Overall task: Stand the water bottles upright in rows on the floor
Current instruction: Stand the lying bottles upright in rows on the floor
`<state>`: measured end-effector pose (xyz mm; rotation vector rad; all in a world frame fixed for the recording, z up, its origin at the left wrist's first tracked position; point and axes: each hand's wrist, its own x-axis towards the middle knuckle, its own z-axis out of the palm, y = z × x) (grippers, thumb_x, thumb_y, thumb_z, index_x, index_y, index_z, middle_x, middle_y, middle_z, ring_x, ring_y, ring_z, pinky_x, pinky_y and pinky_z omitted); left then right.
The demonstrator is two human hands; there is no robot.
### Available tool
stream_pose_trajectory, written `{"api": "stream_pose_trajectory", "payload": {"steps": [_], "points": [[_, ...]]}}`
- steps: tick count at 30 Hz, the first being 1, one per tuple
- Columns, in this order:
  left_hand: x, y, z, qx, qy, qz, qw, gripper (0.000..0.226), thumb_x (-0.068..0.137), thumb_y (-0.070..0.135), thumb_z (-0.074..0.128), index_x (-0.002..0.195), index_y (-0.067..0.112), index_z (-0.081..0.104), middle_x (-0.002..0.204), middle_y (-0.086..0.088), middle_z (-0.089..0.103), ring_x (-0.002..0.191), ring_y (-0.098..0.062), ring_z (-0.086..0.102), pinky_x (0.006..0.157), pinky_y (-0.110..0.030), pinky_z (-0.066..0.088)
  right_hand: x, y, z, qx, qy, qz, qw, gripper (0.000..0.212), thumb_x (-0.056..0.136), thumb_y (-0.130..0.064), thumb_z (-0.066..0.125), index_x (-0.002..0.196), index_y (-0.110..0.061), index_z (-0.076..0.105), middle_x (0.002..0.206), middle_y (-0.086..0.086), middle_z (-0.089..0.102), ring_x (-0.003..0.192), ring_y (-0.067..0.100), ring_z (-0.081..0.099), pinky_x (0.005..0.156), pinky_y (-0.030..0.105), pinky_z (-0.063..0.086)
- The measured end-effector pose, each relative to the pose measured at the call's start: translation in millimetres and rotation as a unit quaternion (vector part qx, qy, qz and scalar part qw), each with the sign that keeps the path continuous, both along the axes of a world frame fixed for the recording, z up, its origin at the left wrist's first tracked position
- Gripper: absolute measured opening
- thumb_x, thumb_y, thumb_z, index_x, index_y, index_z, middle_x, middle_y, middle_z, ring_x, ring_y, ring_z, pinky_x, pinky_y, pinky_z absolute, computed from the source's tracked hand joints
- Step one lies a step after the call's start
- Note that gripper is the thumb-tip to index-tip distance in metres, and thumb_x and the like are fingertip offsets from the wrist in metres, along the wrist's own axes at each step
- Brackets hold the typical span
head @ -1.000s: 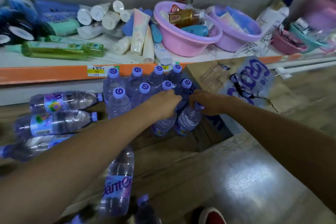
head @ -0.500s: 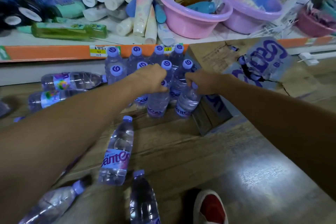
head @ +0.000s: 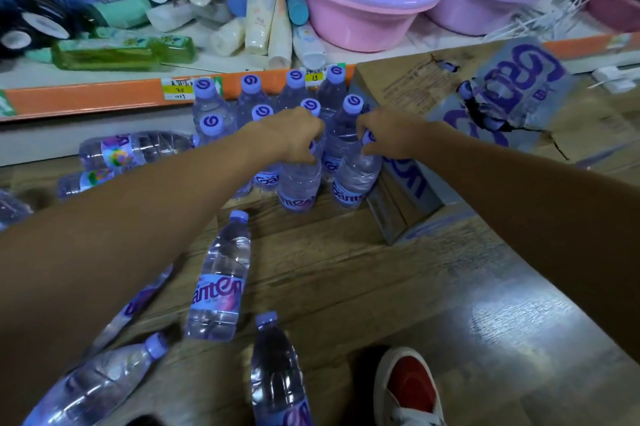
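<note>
Several clear water bottles with purple caps stand upright in rows on the wooden floor against the shelf base. My left hand grips the neck of an upright front-row bottle. Just to its right, my right hand grips the cap and neck of another upright bottle. More bottles lie on their sides: one in the middle, one near the bottom, one at the bottom left and two at the left.
A torn cardboard box with purple print sits right of the rows, touching them. Above, an orange-edged shelf holds tubes, a green bottle and pink basins. A red and white shoe rests on the floor at the bottom.
Both hands stay on the two front bottles, which have settled upright on the floor. The view tilted downward, bringing more lying bottles and the shoe into sight.
</note>
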<state>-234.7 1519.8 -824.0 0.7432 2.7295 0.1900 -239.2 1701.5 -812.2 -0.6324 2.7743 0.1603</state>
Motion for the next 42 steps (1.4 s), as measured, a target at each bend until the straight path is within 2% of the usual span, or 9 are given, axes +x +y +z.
{"api": "stream_pose_trajectory", "payload": {"steps": [6, 9, 15, 20, 26, 30, 36, 40, 42], "points": [[3.3, 2.1, -5.6, 0.032, 0.046, 0.028, 0.998, 0.032, 0.078, 0.027, 0.068, 0.081, -0.003, 0.057, 0.085, -0.022, 0.06, 0.083, -0.037, 0.057, 0.07, -0.043, 0.047, -0.6, -2.4, 4.5, -0.028, 0.011, -0.001, 1.0, 0.027, 0.085, -0.009, 0.056, 0.111, -0.003, 0.058, 0.115, 0.022, 0.059, 0.107, 0.035, 0.053, 0.083, 0.037, 0.042], [5.9, 7.9, -7.9, 0.061, 0.04, 0.049, 0.996, 0.04, 0.078, 0.025, 0.068, 0.058, 0.008, 0.037, 0.064, -0.008, 0.039, 0.075, -0.033, 0.049, 0.062, -0.038, 0.039, -0.6, -2.6, 2.8, -0.014, 0.008, 0.016, 1.0, 0.027, 0.084, -0.008, 0.057, 0.11, -0.005, 0.058, 0.116, 0.02, 0.058, 0.107, 0.034, 0.053, 0.085, 0.039, 0.043], [9.9, 23.2, -12.3, 0.101, 0.041, 0.07, 0.992, 0.03, 0.078, 0.023, 0.067, 0.088, -0.002, 0.054, 0.09, -0.017, 0.048, 0.092, -0.039, 0.055, 0.065, -0.034, 0.034, -2.6, -4.9, 7.1, -0.022, -0.005, 0.012, 1.0, 0.026, 0.083, -0.011, 0.06, 0.109, -0.006, 0.059, 0.115, 0.016, 0.061, 0.108, 0.031, 0.054, 0.084, 0.034, 0.042], [10.6, 24.7, -12.2, 0.127, 0.029, 0.111, 0.985, 0.027, 0.079, 0.023, 0.066, 0.082, 0.003, 0.048, 0.104, -0.024, 0.055, 0.092, -0.04, 0.057, 0.064, -0.036, 0.037, -7.9, -5.8, 5.9, -0.034, -0.033, 0.007, 0.999, 0.023, 0.079, -0.009, 0.062, 0.102, -0.008, 0.06, 0.088, 0.003, 0.052, 0.096, 0.026, 0.055, 0.07, 0.025, 0.032], [-1.3, -2.4, 32.8, 0.169, -0.191, 0.095, 0.962, 0.048, 0.075, 0.048, 0.068, 0.098, 0.006, 0.066, 0.092, -0.013, 0.07, 0.068, -0.021, 0.067, 0.068, -0.032, 0.059, -23.0, -34.1, 39.8, -0.136, 0.079, 0.004, 0.987, 0.027, 0.072, -0.031, 0.067, 0.056, -0.031, 0.046, 0.061, -0.009, 0.044, 0.064, 0.018, 0.043, 0.056, 0.024, 0.029], [-9.4, -80.9, 84.7, 0.23, -0.389, 0.117, 0.884, 0.033, 0.09, 0.039, 0.05, 0.087, 0.009, 0.064, 0.069, -0.004, 0.072, 0.054, -0.011, 0.068, 0.057, -0.02, 0.059, -29.1, -87.6, 73.1, -0.351, 0.178, -0.017, 0.919, 0.02, 0.076, -0.026, 0.056, 0.078, -0.008, 0.063, 0.073, 0.006, 0.059, 0.07, 0.019, 0.052, 0.067, 0.025, 0.037], [-10.1, -229.8, 9.9, 0.352, -0.151, 0.423, 0.821, 0.025, 0.093, 0.021, 0.047, 0.075, 0.007, 0.059, 0.052, -0.003, 0.056, 0.029, -0.004, 0.046, 0.038, -0.015, 0.04, -22.5, -216.6, 63.4, -0.459, -0.002, 0.084, 0.884, 0.018, 0.083, -0.019, 0.053, 0.09, -0.008, 0.067, 0.08, 0.007, 0.064, 0.071, 0.01, 0.055, 0.068, 0.021, 0.041], [-6.4, -230.4, -70.6, 0.118, -0.085, 0.32, 0.936, 0.027, 0.088, 0.017, 0.049, 0.107, 0.001, 0.06, 0.105, -0.016, 0.064, 0.099, -0.022, 0.062, 0.084, -0.036, 0.045, -27.1, -303.6, 6.3, -0.323, -0.16, 0.045, 0.932, 0.029, 0.092, -0.006, 0.04, 0.113, -0.004, 0.061, 0.113, 0.012, 0.064, 0.082, 0.013, 0.055, 0.064, 0.014, 0.04], [-5.6, -216.2, -91.7, 0.037, -0.067, 0.259, 0.963, 0.041, 0.086, 0.023, 0.051, 0.122, 0.006, 0.052, 0.131, -0.016, 0.054, 0.123, -0.034, 0.047, 0.101, -0.04, 0.037, -39.0, -335.0, -33.0, -0.231, -0.184, -0.012, 0.955, 0.022, 0.091, -0.005, 0.039, 0.091, 0.002, 0.06, 0.108, 0.021, 0.062, 0.1, 0.031, 0.056, 0.073, 0.027, 0.042]]}}
